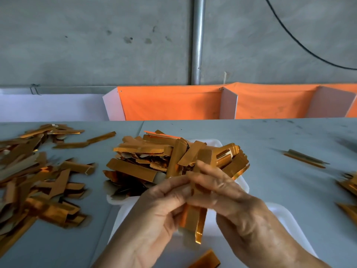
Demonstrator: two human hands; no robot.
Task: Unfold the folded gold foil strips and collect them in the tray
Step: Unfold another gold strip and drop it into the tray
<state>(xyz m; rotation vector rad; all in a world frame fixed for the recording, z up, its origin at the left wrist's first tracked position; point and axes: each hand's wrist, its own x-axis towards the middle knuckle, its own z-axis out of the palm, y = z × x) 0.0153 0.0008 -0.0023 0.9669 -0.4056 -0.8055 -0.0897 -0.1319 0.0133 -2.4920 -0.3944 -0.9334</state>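
While both hands meet low in the middle, I see the gold foil strip [195, 217] pinched between them: the left hand [154, 209] curls round its left edge, the right hand [222, 192] grips its top, and the strip hangs down between the palms. Just beyond, the white tray [243, 183] is heaped with strips; a loose pile [38, 176] lies left on the grey table [280, 190].

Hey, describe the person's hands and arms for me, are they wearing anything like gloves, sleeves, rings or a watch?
Both hands are bare: no gloves on the left hand or the right hand. No ring shows on the fingers in view, though some fingers are hidden. The wrists and the parts of the forearms inside the frame are also bare, with no sleeve, watch or bracelet visible. The image is a little blurred, so very small items could be missed.
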